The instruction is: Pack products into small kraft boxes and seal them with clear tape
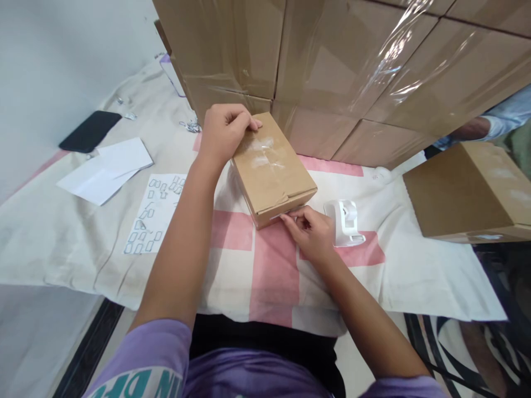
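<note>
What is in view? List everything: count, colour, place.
Small box: one, brown, centre.
Stacked boxes: several, brown, behind it.
Larger box: one, brown, right edge.
Tape dispenser: one, white, right of centre.
Blank papers: at least two, white, left.
Sketched sheet: one, white, left of centre.
Flat slab: one, black, far left.
Crumpled bits: several, silvery, back left.
Carton: one, white and purple, back left.
Cloth: one, white and pink, underneath.
Wall: one, white, left.
Another person's sleeve: one, blue, upper right.
Left hand: one, bare, atop small box.
Right hand: one, bare, at its near end.
Sleeves: two, purple, bottom edge.
</note>
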`<state>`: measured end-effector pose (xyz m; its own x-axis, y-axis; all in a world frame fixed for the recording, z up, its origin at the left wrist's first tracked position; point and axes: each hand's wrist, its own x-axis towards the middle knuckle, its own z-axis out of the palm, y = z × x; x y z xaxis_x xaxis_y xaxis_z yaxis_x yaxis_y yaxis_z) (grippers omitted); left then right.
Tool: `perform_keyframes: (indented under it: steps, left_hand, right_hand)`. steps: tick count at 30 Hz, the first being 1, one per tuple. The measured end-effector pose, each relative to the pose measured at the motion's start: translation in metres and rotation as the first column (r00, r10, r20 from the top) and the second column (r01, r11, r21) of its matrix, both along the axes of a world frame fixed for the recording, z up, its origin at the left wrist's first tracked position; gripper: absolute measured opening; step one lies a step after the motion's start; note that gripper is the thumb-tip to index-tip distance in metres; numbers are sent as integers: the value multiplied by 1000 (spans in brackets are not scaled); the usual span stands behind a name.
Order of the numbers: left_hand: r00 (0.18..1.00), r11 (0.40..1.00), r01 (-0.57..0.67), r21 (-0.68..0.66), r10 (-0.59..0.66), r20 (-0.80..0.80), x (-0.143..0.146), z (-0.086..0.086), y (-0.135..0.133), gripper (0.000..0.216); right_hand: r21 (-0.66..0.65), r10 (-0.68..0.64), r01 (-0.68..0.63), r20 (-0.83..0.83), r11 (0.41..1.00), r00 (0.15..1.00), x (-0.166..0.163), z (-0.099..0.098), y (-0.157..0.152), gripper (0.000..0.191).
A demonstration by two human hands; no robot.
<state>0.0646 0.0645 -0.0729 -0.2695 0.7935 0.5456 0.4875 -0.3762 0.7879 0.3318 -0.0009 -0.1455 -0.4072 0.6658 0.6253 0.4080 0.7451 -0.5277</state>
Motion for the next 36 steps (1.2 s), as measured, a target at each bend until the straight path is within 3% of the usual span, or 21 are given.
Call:
perform_keyframes:
  steps: [5,11,21,24,26,30,33,36]
  left_hand:
    - [1000,1000,12,-5,-12,8,-1,-1,0,28]
    - [1000,1000,14,-23,-14,11,-1,0,-1,25]
    - [999,989,-29,-144,23,-44,-2,2,-3,27]
    - [999,989,-31,-148,27,-29,-3,1,-3,25]
    - [1000,993,-4,-116,3,-4,-4,0,-3,24]
    - [998,998,47,-35,-46,39,-6,-3,-3,24]
    - [999,999,38,-36,-37,33,-7,-3,-2,26]
    - [999,999,21,-32,-20,31,-7,-4,-1,25]
  right_hand:
    - [-22,6,-6,-1,1000,1000,1,1,0,22]
    - [-79,-60,59,-4,995,998,3,4,4,45]
    - [-135,-156,159,33,978,987,8,8,12,61]
    - [-160,-192,192,11,968,981,12,9,14,56]
    - [-186,-198,189,-31,964,980,14,10,16,44]
    - [-257,-94,86,-22,963,995,18,12,21,41]
    - [-229,-2,11,41,973,999,21,13,23,32]
    - [-220,60,-43,73,975,996,21,13,24,36]
